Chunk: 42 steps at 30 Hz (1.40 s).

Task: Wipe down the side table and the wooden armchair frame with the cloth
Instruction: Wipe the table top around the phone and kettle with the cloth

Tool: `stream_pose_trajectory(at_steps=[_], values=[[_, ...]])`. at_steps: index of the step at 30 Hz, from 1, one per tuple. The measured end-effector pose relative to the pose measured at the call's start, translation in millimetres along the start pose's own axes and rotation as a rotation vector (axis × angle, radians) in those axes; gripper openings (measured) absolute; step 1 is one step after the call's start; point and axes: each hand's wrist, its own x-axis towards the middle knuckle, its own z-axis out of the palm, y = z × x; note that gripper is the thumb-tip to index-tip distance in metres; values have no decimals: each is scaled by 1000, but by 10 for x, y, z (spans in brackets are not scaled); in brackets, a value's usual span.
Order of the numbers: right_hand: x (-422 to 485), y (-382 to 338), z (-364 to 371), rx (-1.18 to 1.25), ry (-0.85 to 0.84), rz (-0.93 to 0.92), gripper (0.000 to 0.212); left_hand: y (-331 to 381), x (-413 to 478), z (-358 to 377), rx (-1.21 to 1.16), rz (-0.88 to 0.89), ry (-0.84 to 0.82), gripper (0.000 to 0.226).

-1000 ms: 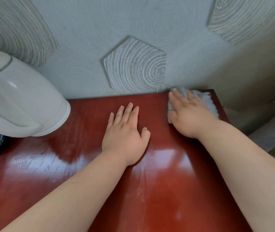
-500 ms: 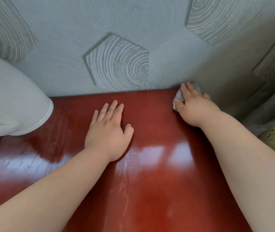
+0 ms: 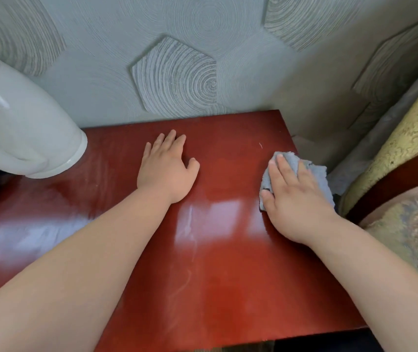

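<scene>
Right hand (image 3: pixel 296 199) presses cloth (image 3: pixel 314 174) at table (image 3: pixel 228 288) right edge; left hand (image 3: pixel 167 171) flat, empty

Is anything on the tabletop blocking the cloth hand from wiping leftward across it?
Yes. The left hand lies flat mid-table, left of the cloth under the right hand; farther left stands a white appliance.

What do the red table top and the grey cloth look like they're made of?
Red table top: apparently lacquered wood or veneer, since it is glossy, mirrors window light and shows faint grain. Grey cloth under the right hand: soft, nubby fabric, possibly microfibre or terry; it bunches into folds.
</scene>
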Motion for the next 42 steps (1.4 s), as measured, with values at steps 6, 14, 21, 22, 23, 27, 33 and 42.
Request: stream_pose_trajectory(at_steps=[6,14,21,22,23,27,33,42], values=[[354,56,-318,69,-3,22,72,22,-265,-100,-127,56,31,58],[-645,-712,25,32,21,-263,78,-64,-1266,-109,-74,187,-49,59],[-1039,-633,114,100,67,-225,74,-152,-1809,-100,-51,152,-40,59],[-1032,-500,124,97,79,-158,75,-177,-1874,-93,-43,150,-41,60],[-1020,-380,139,88,95,-96,77,-194,-1921,-92,-37,149,-40,60],[-1011,-327,189,83,97,32,78,-176,-1931,-82,-20,135,-27,63],[-1544,-980,236,134,41,-348,71,-184,-1884,-81,-3,138,-15,66],[-1475,-146,256,73,97,50,76,-151,-1859,-67,12,111,-49,67]])
